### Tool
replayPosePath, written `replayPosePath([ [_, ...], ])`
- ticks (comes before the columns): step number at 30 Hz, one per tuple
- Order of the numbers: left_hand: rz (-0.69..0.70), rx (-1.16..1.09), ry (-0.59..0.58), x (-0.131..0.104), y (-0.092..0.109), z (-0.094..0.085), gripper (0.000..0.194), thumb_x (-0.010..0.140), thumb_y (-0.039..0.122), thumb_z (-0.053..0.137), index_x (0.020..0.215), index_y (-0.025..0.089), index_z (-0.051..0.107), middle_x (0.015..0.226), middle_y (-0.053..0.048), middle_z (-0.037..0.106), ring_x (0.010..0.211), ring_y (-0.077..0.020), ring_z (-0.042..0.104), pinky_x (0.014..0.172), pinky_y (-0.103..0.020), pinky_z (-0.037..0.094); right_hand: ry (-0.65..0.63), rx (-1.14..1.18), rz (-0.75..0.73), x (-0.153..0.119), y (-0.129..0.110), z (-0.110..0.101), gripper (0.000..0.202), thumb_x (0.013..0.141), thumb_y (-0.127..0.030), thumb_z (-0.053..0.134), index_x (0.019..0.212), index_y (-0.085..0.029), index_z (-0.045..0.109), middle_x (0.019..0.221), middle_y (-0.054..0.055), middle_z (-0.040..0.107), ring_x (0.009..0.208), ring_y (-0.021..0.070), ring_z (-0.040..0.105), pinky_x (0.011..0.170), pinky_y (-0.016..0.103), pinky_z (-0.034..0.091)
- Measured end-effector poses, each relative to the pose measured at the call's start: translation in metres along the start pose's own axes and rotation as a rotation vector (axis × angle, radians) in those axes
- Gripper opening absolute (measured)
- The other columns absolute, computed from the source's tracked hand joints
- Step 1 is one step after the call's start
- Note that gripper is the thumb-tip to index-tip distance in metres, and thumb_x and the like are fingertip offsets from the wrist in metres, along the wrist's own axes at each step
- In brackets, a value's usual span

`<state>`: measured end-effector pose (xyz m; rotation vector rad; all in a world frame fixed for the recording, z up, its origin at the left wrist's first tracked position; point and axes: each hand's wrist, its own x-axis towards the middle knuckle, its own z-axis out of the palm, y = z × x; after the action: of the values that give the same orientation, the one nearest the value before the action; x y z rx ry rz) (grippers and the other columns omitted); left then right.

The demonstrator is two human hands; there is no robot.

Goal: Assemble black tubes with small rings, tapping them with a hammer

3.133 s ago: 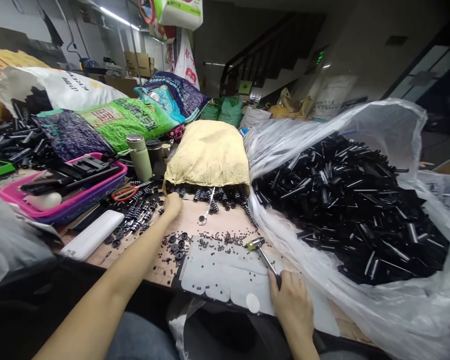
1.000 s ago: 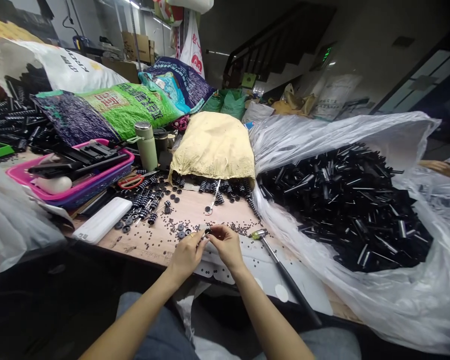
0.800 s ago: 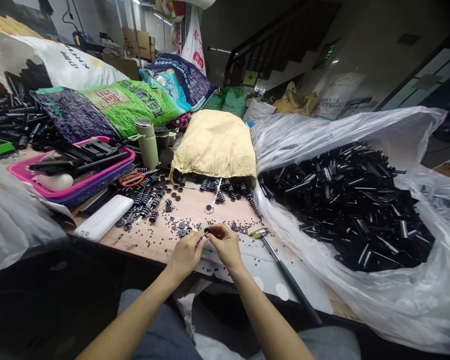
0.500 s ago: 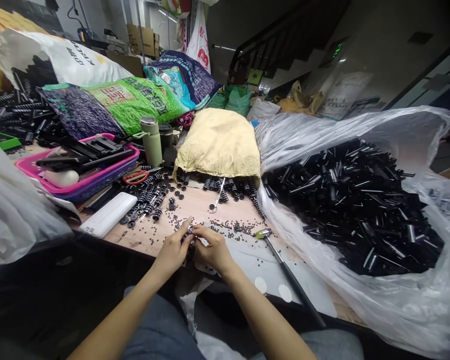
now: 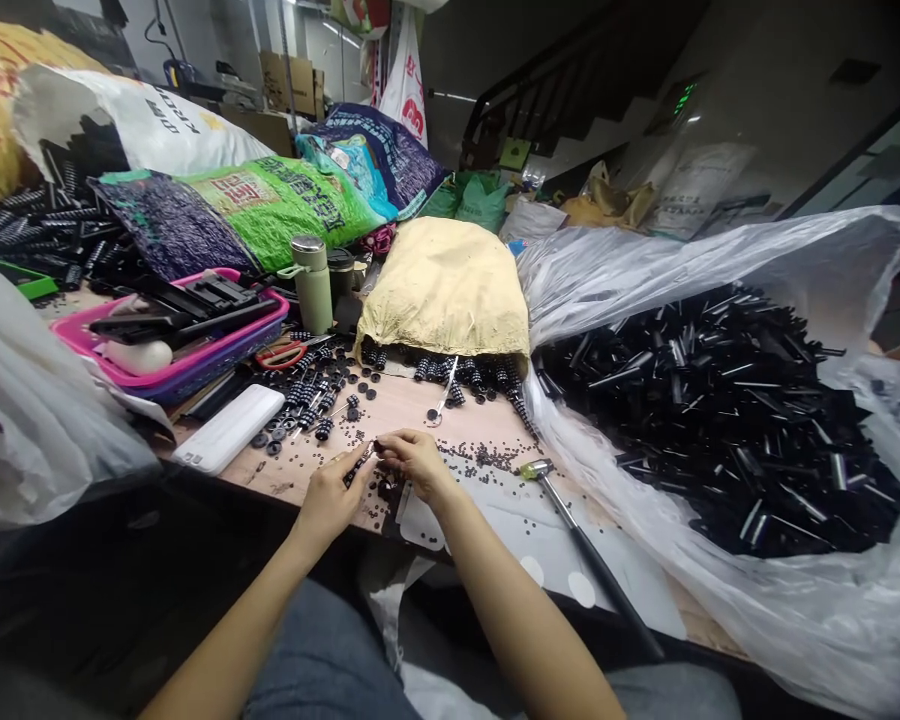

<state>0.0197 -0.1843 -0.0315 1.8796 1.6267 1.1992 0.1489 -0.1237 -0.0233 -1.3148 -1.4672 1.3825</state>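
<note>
My left hand (image 5: pixel 330 498) is closed around a short dark rod with light bands (image 5: pixel 357 464), which tilts up and to the right over the table's front edge. My right hand (image 5: pixel 418 462) pinches a small black piece (image 5: pixel 378 447) at the rod's upper end; its exact kind is too small to tell. Tiny black rings (image 5: pixel 487 455) lie scattered beyond and beside both hands. To the left, similar banded black rods (image 5: pixel 311 398) are heaped with loose black discs (image 5: pixel 354 414). A dark clump (image 5: pixel 388 488) rests below my right hand.
A long-handled hammer (image 5: pixel 581 530) lies at the right on a grey sheet (image 5: pixel 487 510). Clear plastic (image 5: pixel 615 480) holds many black tubes (image 5: pixel 720 400). A yellow sack (image 5: pixel 446 290) stands ahead. On the left are a white power bank (image 5: pixel 229 430), scissors (image 5: pixel 281 356), a pink basket (image 5: pixel 157 378) and a green bottle (image 5: pixel 312 290).
My right hand has risen slightly and drawn away from my left, so the banded rod shows more clearly between them. The whole view has shifted a little.
</note>
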Motion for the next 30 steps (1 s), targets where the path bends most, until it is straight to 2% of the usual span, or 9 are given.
replayPosePath([
  [5,0.016,-0.032,-0.027,0.000,0.007,0.005,0.034,0.082,0.033,0.045,0.108,0.015,0.059,0.106,-0.009,0.063,0.099,-0.0197,0.058,0.087,-0.034,0.047,-0.052,0.181,0.065,-0.009,0.003,-0.011,0.036,0.063,-0.049,0.062,0.068,-0.013,0.063,0.053,-0.001,0.057,0.046,0.0067,0.051,0.056,0.025,0.047],
  [9,0.029,-0.013,-0.043,-0.003,0.006,0.007,0.036,0.083,0.033,0.045,0.113,0.016,0.055,0.108,-0.009,0.062,0.101,-0.0197,0.057,0.087,-0.033,0.046,-0.090,0.204,0.024,-0.019,-0.002,-0.015,0.034,0.060,-0.046,0.066,0.071,-0.014,0.066,0.059,0.000,0.062,0.054,0.0091,0.055,0.060,0.025,0.046],
  [12,0.019,0.012,0.027,-0.003,0.003,0.011,0.043,0.083,0.032,0.044,0.123,0.016,0.045,0.117,-0.011,0.056,0.106,-0.0207,0.054,0.088,-0.035,0.045,-0.137,0.138,-0.035,-0.023,-0.010,-0.016,0.029,0.064,-0.043,0.065,0.073,-0.017,0.068,0.068,0.001,0.066,0.066,0.0136,0.059,0.064,0.026,0.045],
  [14,0.011,0.000,0.111,0.000,0.001,0.013,0.041,0.084,0.032,0.043,0.121,0.016,0.046,0.118,-0.011,0.056,0.108,-0.0212,0.052,0.089,-0.036,0.044,-0.091,-0.011,-0.091,-0.019,-0.013,-0.019,0.023,0.070,-0.040,0.061,0.078,-0.020,0.068,0.080,0.001,0.068,0.079,0.0168,0.059,0.072,0.029,0.045],
  [16,-0.019,-0.031,0.170,0.003,0.001,0.014,0.035,0.083,0.033,0.043,0.112,0.016,0.053,0.109,-0.011,0.060,0.103,-0.0213,0.055,0.087,-0.036,0.045,0.035,-0.154,-0.131,-0.007,-0.014,-0.026,0.016,0.077,-0.032,0.055,0.084,-0.022,0.066,0.095,0.002,0.066,0.097,0.0195,0.054,0.085,0.036,0.040],
  [20,-0.065,-0.086,0.155,0.007,0.005,0.011,0.030,0.082,0.036,0.045,0.100,0.017,0.059,0.091,-0.006,0.066,0.090,-0.0198,0.061,0.078,-0.032,0.050,0.213,-0.184,-0.105,0.024,-0.010,-0.050,0.010,0.076,-0.017,0.055,0.078,-0.018,0.064,0.102,0.009,0.062,0.114,0.0251,0.040,0.095,0.047,0.026],
  [24,-0.028,-0.096,0.087,0.007,0.015,0.010,0.030,0.081,0.035,0.047,0.102,0.017,0.059,0.097,-0.006,0.065,0.094,-0.0196,0.060,0.082,-0.034,0.048,0.197,-0.069,-0.059,0.027,-0.004,-0.062,0.006,0.070,-0.021,0.062,0.071,-0.016,0.062,0.091,0.010,0.064,0.099,0.0235,0.052,0.087,0.042,0.036],
  [27,0.027,-0.074,0.017,0.008,0.024,0.017,0.033,0.081,0.034,0.048,0.108,0.017,0.057,0.106,-0.009,0.062,0.101,-0.0202,0.057,0.089,-0.036,0.045,0.107,0.086,0.011,0.009,-0.002,-0.060,0.022,0.067,-0.034,0.064,0.076,-0.014,0.062,0.075,0.006,0.064,0.076,0.0177,0.060,0.072,0.034,0.046],
  [30,0.071,-0.066,-0.016,0.009,0.034,0.027,0.033,0.082,0.032,0.047,0.110,0.017,0.057,0.106,-0.009,0.063,0.100,-0.0197,0.057,0.089,-0.035,0.045,0.033,0.246,0.085,-0.015,-0.003,-0.058,0.031,0.062,-0.041,0.066,0.074,-0.013,0.063,0.062,0.002,0.060,0.062,0.0131,0.060,0.063,0.028,0.048],
])
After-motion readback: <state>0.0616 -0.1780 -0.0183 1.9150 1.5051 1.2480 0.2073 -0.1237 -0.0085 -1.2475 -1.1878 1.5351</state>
